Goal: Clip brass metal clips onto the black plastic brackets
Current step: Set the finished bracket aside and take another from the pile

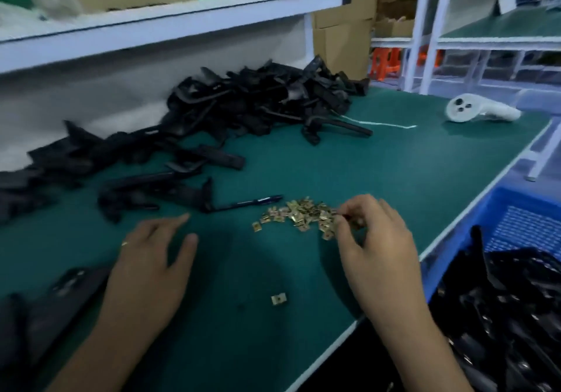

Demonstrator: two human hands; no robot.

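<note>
Both hands sit low in the head view, closest to the lens. Left hand (151, 258) lies flat on the green tabletop (379, 179) with fingers straight and spread, gripping nothing. Right hand (376, 240) has its fingertips curled together at the near-right edge of the pile of brass clips (300, 214), apparently pinching one clip, though blur hides the clip itself. Taking that pile as the landmark: one stray clip (279, 299) lies alone on the tabletop nearer the camera than the pile; a pen (252, 202) lies just behind and left of it; loose black brackets (158, 188) lie left of it, and the big heap of brackets (258, 100) sits well behind it. A white handheld controller (482, 109) rests far behind and to the right, and a blue crate (516, 224) holding more black parts stands right of the pile, past the tabletop edge.

The step in hand looks like picking a single clip. To do it well, I would lift only one, gripped by its flat sides so its open mouth faces outward. The idle left hand is best sent to the nearest bracket beside the pen, so that clip and bracket meet squarely and the clip slides fully on without tilting.
</note>
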